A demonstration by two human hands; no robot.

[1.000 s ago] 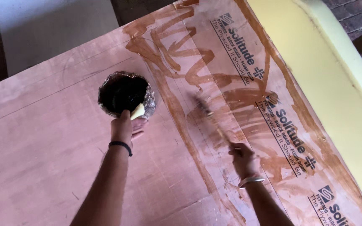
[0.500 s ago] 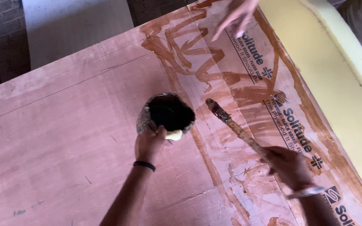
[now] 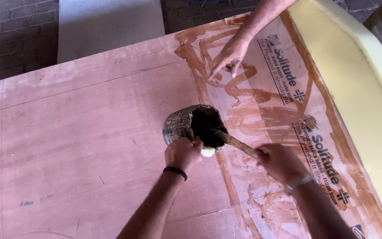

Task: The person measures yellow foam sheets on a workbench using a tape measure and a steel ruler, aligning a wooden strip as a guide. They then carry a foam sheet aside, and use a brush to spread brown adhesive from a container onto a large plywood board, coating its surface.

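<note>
A large plywood sheet (image 3: 67, 146) streaked with brown glue (image 3: 244, 95) fills the view. The grimy glue tin (image 3: 186, 124), tilted, is gripped by the left hand (image 3: 183, 152). The brush (image 3: 233, 142), lately over the sheet, is now dipped into the tin, clasped by the right hand (image 3: 280, 161): a reload is judged underway. Another person's hand (image 3: 231, 55) points, fingers open.

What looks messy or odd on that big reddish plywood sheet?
Brown glue smears squiggle unevenly across the reddish plywood sheet. The grimy crusted tin can is tipped sideways by the left hand, while the right hand dips a stained brush inside. Another person's hand touches the wet streaks.
</note>
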